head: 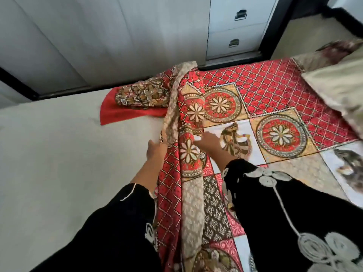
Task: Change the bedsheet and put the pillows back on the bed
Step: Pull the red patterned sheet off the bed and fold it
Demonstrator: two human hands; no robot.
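A red patterned bedsheet with round flower medallions lies spread over the right half of the bed, and its loose edge is bunched in a ridge down the middle. My left hand grips that ridge from the left. My right hand lies on the sheet just right of the ridge, with fingers pointing left; whether they pinch the cloth is not visible. The bare pale mattress fills the left half. A folded red and brown patterned cloth lies at the far edge of the mattress.
A beige cloth with a brown print lies at the right edge of the bed. Beyond the bed are white panels with a black base, and a white drawer unit with metal handles.
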